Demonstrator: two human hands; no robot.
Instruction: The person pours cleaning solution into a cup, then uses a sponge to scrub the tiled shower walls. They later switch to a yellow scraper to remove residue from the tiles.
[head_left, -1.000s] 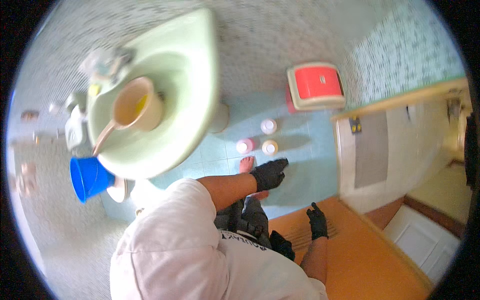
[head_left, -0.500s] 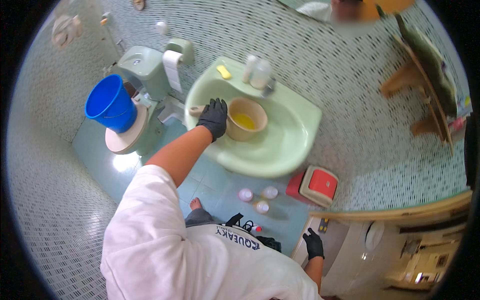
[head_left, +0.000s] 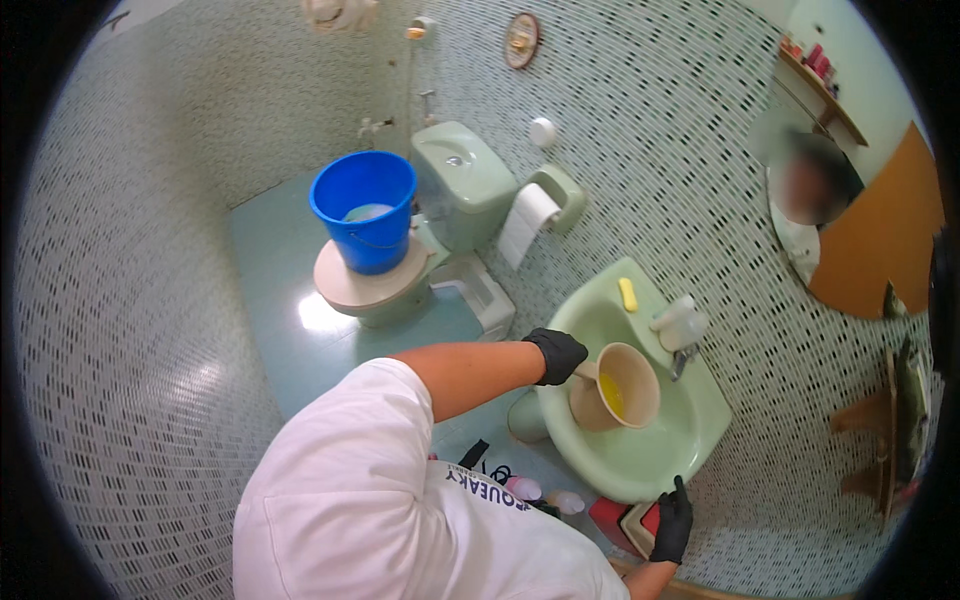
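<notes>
My left hand (head_left: 558, 356), in a black glove, is closed on the handle of a beige dipper (head_left: 592, 402). The dipper stands tilted in the light green sink (head_left: 682, 428), with yellow liquid inside it. My right hand (head_left: 673, 522), gloved in black too, is at the sink's near right rim, above a red and beige bin (head_left: 612, 522). Its fingers are partly stretched out and hold nothing visible; whether a fingertip touches the rim I cannot tell. A yellow bar (head_left: 628, 295) and a whitish bottle (head_left: 680, 325) rest on the sink's back ledge beside the faucet (head_left: 683, 363).
A blue bucket (head_left: 372, 245) with something pale inside stands on the closed toilet lid (head_left: 335, 285). Toilet paper (head_left: 527, 222) hangs on the wall beside the tank (head_left: 468, 180). Small bottles (head_left: 523, 488) are on the floor below the sink. A mirror (head_left: 800, 250) and wooden shelf (head_left: 868, 412) are at right.
The view has swung left, showing more of the toilet and bucket. My left hand has shifted onto the dipper's handle, and the dipper has turned. My right hand has come in beside the sink.
</notes>
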